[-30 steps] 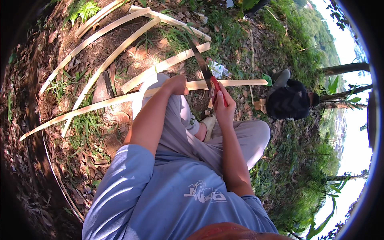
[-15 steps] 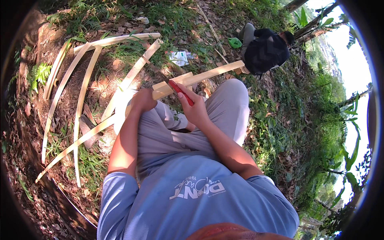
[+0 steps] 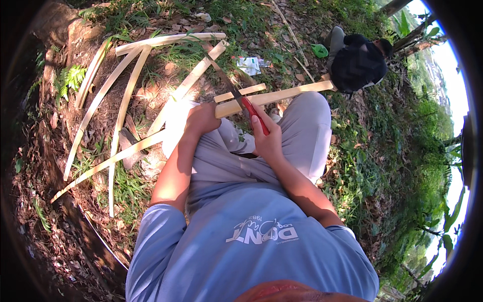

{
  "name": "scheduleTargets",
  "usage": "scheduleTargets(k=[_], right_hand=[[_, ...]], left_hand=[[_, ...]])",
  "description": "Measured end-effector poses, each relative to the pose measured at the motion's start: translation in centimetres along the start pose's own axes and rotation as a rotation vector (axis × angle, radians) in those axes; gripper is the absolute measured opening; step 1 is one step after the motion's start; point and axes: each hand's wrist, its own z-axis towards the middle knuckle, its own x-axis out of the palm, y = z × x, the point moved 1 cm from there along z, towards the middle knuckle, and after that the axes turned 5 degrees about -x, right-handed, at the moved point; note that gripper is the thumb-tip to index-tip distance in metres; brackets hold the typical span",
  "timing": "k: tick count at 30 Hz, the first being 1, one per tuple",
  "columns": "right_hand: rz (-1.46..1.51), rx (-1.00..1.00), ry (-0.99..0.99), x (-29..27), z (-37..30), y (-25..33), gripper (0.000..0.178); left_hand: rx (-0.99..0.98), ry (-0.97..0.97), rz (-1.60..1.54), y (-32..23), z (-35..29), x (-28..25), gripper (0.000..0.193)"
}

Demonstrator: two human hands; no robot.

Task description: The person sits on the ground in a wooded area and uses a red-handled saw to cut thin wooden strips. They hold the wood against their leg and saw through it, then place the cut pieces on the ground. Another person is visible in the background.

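My right hand point(image 3: 266, 132) is closed round the red handle of a saw point(image 3: 227, 81), whose long, narrow dark blade points away and to the left. The saw crosses a pale wooden strip point(image 3: 287, 94) close to my left hand. That strip slopes away to the right, past my raised knee. My left hand point(image 3: 203, 119) is closed on the strip at its near part, and its fingers are partly hidden. A shorter wooden piece point(image 3: 254, 89) lies just beyond the strip, under the blade. Another long strip point(image 3: 108, 162) reaches down left from my lit knee; whether it joins the gripped one is hidden.
Several pale strips point(image 3: 126, 105) lie on the leafy ground at the left, beside a dark flat blade-like object point(image 3: 132, 146). A white packet point(image 3: 248, 65) and a green bag point(image 3: 319, 50) lie farther off. Another person point(image 3: 357, 63) in dark clothing sits at the far right.
The whole view has shifted, so the scene sits farther right and higher. The saw's blade stands at a steeper angle across the strip. Both hands keep their hold.
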Motion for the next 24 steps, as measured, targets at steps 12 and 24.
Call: scheduleTargets(k=[12, 24], right_hand=[[-0.138, -0.155, -0.077, -1.5, 0.0, 1.7, 0.043], [0.015, 0.017, -0.095, -4.1, 0.8, 0.7, 0.041]], left_hand=[[-0.025, 0.031, 0.102, -3.3, 2.5, 2.1, 0.035], [0.047, -0.013, 0.036, -4.4, 2.1, 1.8, 0.040]])
